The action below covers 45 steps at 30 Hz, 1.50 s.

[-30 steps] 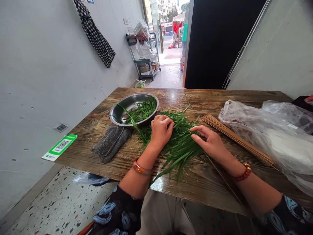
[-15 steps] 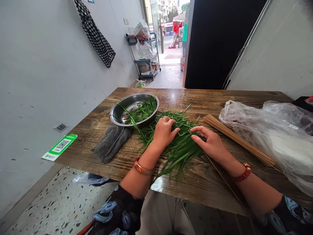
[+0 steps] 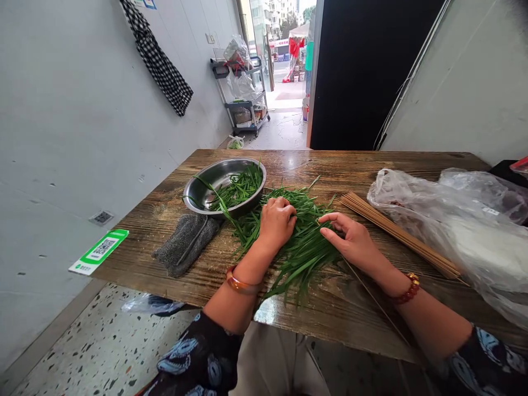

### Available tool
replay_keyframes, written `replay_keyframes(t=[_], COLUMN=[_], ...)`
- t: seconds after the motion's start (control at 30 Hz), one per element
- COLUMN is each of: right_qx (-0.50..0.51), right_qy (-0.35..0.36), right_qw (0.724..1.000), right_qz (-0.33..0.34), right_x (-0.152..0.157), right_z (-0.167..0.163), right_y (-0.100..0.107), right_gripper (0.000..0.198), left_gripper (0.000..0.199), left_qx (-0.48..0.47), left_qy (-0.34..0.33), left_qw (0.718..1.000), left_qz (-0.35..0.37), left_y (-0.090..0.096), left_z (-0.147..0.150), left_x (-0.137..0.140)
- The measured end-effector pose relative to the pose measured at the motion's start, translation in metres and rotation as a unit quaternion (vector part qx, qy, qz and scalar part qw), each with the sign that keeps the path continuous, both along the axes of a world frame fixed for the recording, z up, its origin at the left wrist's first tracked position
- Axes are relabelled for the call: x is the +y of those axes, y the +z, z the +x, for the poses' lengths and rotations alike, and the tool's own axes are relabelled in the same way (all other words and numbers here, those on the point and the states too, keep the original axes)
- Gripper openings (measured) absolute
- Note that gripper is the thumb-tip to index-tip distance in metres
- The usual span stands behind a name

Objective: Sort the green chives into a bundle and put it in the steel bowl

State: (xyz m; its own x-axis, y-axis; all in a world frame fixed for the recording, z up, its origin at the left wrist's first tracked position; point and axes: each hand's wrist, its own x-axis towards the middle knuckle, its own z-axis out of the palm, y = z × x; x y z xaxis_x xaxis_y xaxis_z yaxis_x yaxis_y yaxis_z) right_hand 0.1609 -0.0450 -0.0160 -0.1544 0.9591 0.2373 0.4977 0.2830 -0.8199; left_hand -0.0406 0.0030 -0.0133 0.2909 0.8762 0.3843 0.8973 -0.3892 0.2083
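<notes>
Green leaves (image 3: 309, 256) lie under the left hand (image 3: 277, 221), its grip hidden, and beside the right hand (image 3: 350, 239), holding a skewer (image 3: 374, 300).

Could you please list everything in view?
Table: one, brown, centre
Leaves: many, green, heaped mid-table
Bowl: one, silver, left of the leaves, holding more
Mesh cloth: one, grey, nearer than the bowl
Stick bundle: one, brown, right of the leaves
Loose stick: one, dark, table's near right
Plastic bags: count unclear, translucent, table's right
Code card: one, green-white, table's left corner
Checked cloth: one, black-white, hanging upper left
Cart: one, grey, behind the table
Panel: one, black, behind the table
Sleeves: two, black-blue, bottom
Left grip: one, on the leaves
Right grip: one, at the leaves' right edge
</notes>
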Motion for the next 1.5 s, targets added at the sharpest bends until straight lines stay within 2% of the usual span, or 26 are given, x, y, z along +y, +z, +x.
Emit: replay_keyframes(t=[0.2,0.27,0.37,0.43,0.57,0.67,0.77,0.83,1.03,1.17,1.27,1.5], right_qx=[-0.012,-0.013,-0.005,-0.005,-0.016,-0.013,-0.010,-0.012,-0.001,0.011,0.005,-0.004], right_qy=[0.000,0.000,0.006,0.007,0.002,0.005,0.006,0.004,0.006,0.012,0.012,0.014], right_qw=[1.000,1.000,1.000,1.000,1.000,1.000,1.000,1.000,1.000,1.000,1.000,1.000], right_qz=[0.010,0.008,-0.001,-0.003,0.000,0.006,0.011,0.011,0.005,-0.005,-0.005,0.001], right_x=[0.000,0.000,0.000,0.000,0.000,0.001,0.001,0.001,0.000,0.000,0.000,0.000], right_z=[0.000,0.000,0.001,0.001,0.002,0.001,0.001,0.001,-0.001,-0.001,-0.001,0.000], right_y=[0.000,-0.001,-0.002,-0.001,-0.001,-0.001,-0.002,-0.002,-0.001,-0.001,-0.002,-0.004], right_gripper=[0.023,0.023,0.024,0.024,0.025,0.025,0.024,0.024,0.024,0.023,0.023,0.023], left_gripper=[0.012,0.015,0.020,0.024,0.030,0.027,0.024,0.023,0.019,0.034,0.041,0.023], left_qx=[-0.087,-0.064,0.007,0.020,-0.085,-0.144,-0.142,-0.136,-0.138,-0.162,-0.136,-0.075], left_qy=[0.026,0.039,0.041,0.036,0.012,-0.044,-0.093,-0.097,-0.037,-0.003,0.004,-0.035], left_qw=[0.993,0.994,0.998,0.999,0.994,0.985,0.984,0.986,0.989,0.986,0.990,0.994], left_qz=[0.078,0.077,0.042,0.024,0.064,0.084,0.046,0.016,-0.030,-0.040,-0.046,-0.065], left_y=[0.010,0.013,0.015,0.015,0.012,0.006,0.002,0.001,-0.001,-0.005,-0.005,-0.006], left_z=[-0.010,-0.013,-0.016,-0.015,-0.010,-0.004,0.001,0.004,0.003,0.001,0.001,0.001], left_x=[0.000,0.000,-0.001,-0.003,-0.003,-0.001,0.001,0.001,0.000,0.001,0.002,0.001])
